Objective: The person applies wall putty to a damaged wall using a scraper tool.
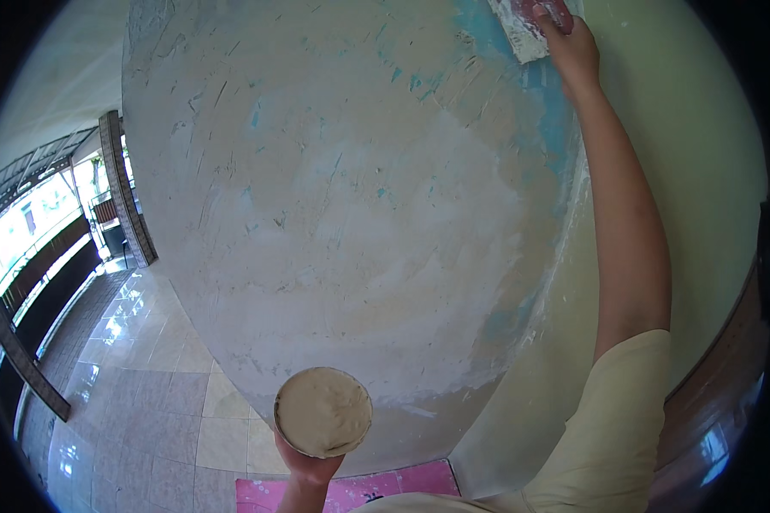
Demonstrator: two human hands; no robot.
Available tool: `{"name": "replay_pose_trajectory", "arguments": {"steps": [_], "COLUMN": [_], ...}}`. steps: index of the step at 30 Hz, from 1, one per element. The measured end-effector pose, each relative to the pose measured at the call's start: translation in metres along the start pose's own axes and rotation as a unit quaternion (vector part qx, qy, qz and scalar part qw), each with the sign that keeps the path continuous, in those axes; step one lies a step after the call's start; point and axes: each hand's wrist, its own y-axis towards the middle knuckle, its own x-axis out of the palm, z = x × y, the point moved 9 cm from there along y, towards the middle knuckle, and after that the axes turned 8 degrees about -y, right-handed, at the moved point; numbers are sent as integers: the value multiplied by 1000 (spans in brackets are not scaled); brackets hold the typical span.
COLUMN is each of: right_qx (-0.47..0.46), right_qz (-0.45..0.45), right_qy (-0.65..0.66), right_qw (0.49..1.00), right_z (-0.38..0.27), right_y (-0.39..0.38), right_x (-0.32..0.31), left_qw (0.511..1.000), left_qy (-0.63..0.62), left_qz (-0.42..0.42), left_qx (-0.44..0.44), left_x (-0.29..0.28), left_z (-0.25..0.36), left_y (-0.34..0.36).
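Some right fingers (pixel 550 22) tight on scraper (pixel 522 34)

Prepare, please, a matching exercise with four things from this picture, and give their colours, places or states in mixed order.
1. flat scraper
2. beige paste
3. tiled floor
4. sheet at the lower edge

A. pink
B. above the left hand
C. in the right hand
D. shiny with reflected light

Right pairs: 1-C, 2-B, 3-D, 4-A
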Motion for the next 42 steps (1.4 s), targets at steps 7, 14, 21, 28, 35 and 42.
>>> {"name": "replay_pose_trajectory", "arguments": {"steps": [7,14,21,28,35,42], "right_qx": [-41,145,241,265,372,366], "right_qz": [-164,18,-3,-67,-209,-299], "right_qy": [29,-58,188,283,293,351], "right_qw": [985,988,952,919,856,808], "right_z": [-47,107,76,-29,-62,-111], "right_y": [-49,5,-73,-298,-455,-464], "right_x": [46,-8,-35,-57,-54,-41], "left_qw": [976,992,987,978,987,987], "left_qy": [-182,-24,-95,-167,-130,-132], "left_qz": [115,125,127,119,66,60], "left_qx": [-18,1,-16,-37,-61,-63], "left_x": [-24,-42,-22,-12,10,10], "left_z": [10,31,40,54,57,69], "left_y": [-7,-20,-23,-15,1,3]}}
